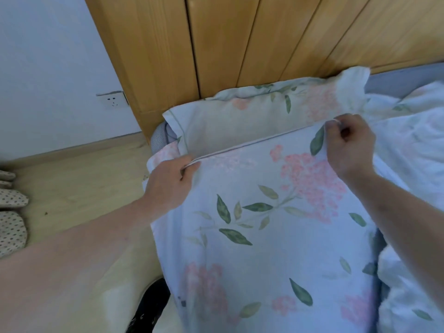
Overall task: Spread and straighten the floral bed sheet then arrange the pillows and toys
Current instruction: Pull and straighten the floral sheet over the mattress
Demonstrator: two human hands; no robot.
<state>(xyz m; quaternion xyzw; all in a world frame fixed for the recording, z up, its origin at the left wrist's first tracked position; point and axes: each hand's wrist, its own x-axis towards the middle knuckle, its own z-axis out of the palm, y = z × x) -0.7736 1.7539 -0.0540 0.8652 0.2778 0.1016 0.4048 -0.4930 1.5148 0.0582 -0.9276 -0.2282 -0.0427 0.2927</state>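
The floral bed sheet (259, 212) lay over the bed, its top hem pulled taut just below a floral pillow (252, 116) set against the wooden wardrobe (216, 39). The left hand (168, 181) and right hand (348, 145) each pinched that hem, well apart.

sheet (264, 212): matt printed cloth | wardrobe (216, 44): smooth wood grain | floor (79, 183): pale, possibly laminate
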